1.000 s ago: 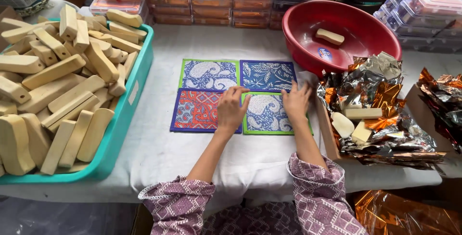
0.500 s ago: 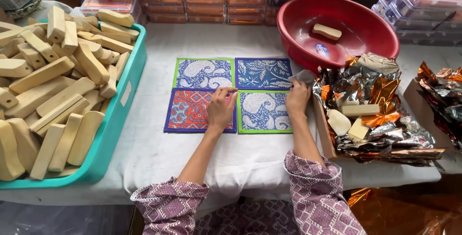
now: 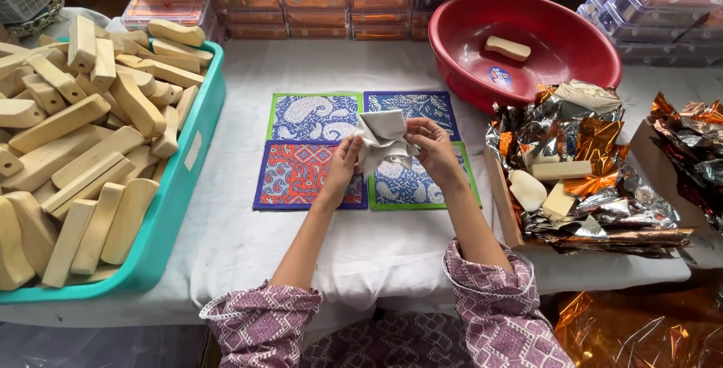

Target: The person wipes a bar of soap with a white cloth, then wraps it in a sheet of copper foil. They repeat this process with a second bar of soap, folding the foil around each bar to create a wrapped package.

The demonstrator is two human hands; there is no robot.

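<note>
Now both hands, L hand (image 3: 340, 166) & R hand (image 3: 431, 149), pinching grey cloth (image 3: 382, 138), above four patterned mats (image 3: 301, 176).

Your left hand (image 3: 343, 163) and right hand (image 3: 431, 148) are both lifted up near each other, fingers pinched closed. Your arms reach forward, bent a little, in purple patterned sleeves.

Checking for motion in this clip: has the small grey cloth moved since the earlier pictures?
Yes. The grey cloth went from beside the red basin leftward, now held up in both hands over the four patterned mats.
</note>
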